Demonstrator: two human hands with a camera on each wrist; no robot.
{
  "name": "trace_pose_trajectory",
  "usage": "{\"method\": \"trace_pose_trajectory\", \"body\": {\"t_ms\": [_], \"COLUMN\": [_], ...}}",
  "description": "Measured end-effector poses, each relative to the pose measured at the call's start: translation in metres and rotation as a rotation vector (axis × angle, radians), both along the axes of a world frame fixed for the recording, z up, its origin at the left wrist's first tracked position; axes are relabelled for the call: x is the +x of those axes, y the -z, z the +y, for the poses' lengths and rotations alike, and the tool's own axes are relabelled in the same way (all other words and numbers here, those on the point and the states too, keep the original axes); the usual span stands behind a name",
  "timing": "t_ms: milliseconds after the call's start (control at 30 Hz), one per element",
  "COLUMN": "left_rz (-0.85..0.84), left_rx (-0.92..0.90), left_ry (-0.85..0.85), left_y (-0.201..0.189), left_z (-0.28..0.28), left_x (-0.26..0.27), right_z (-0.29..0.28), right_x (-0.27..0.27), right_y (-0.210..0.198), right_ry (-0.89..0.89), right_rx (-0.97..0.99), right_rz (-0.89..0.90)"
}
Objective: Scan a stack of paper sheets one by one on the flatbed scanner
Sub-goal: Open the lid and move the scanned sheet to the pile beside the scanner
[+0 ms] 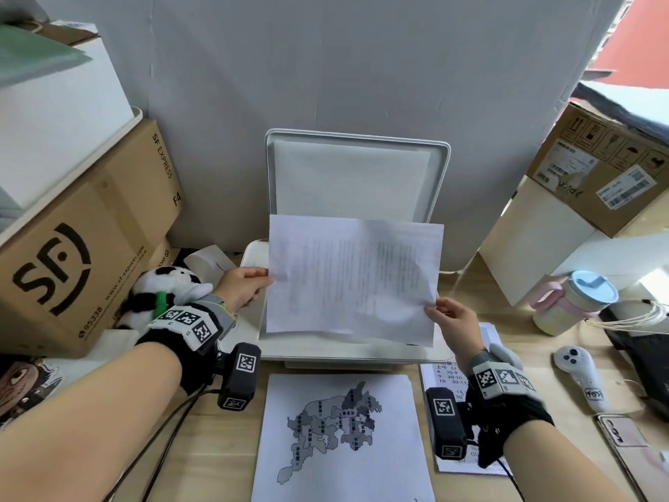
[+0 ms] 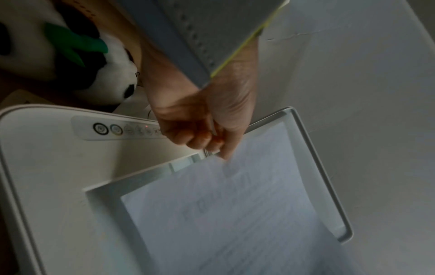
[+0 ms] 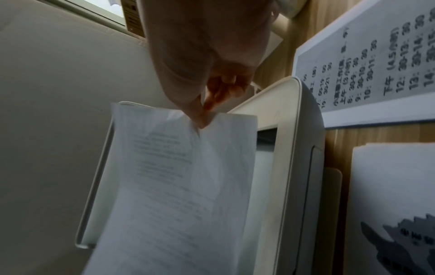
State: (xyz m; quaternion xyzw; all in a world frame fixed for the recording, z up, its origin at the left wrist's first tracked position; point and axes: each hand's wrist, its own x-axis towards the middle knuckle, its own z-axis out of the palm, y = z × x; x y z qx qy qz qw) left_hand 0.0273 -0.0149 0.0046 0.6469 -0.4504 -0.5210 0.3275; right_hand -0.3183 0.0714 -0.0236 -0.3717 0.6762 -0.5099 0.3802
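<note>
Paper sheet [image 1: 353, 280] hangs in the air between my two hands, right over the open scanner [image 1: 253, 255], and that is what my next move turns on, I think: the sheet has to go straight down from my fingers onto the glass. My left hand [image 1: 243, 287] pinches the sheet's left edge between thumb and curled fingers, and my right hand [image 1: 454, 322] pinches the corner on the right that is closer to me. Both hands sit at the two ends of the sheet, so neither one is nearer than the other. The long side of the sheet runs left to right, from one hand to the other. It tips a little, and it sags and bends in the middle. The sheet is thin and white. I can see gray lines of print through it, so I think the printed side faces down or away from me. The print is too blurry to read. The scanner lid [image 1: 356, 175] stands up against the wall behind it. On the desk in front of the scanner lies the map page [image 1: 342, 434], flat and apart from my hands.
</note>
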Motion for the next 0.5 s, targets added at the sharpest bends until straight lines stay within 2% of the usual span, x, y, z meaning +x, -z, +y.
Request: {"method": "trace_pose_trajectory", "body": {"t_ms": [100,200,300,367,433,500], "left_rz": [0.122,0.194,0.268,0.277,0.249,0.151], "left_rx": [-0.037,-0.054,0.025,0.065,0.079,0.069], "left_ry": [-0.007,0.033,0.039,0.085,0.109,0.149], "left_y": [-0.009,-0.016,-0.016,-0.01,0.0,0.01], "left_z": [0.002,0.006,0.011,0.015,0.018,0.022], "left_x": [-0.002,-0.005,-0.005,-0.003,-0.002,-0.003], "right_z": [0.002,0.008,0.019,0.026,0.031,0.035], "right_x": [-0.007,-0.007,-0.007,-0.007,-0.008,-0.01], "right_y": [-0.003,-0.01,-0.02,-0.02,-0.015,-0.007], "right_ry": [0.04,0.067,0.029,-0.002,-0.027,-0.02], "right_rx": [-0.035,-0.058,-0.059,-0.039,0.0,0.052], "right_rz": [0.031,-0.087,-0.199,-0.246,-0.193,-0.116]}}
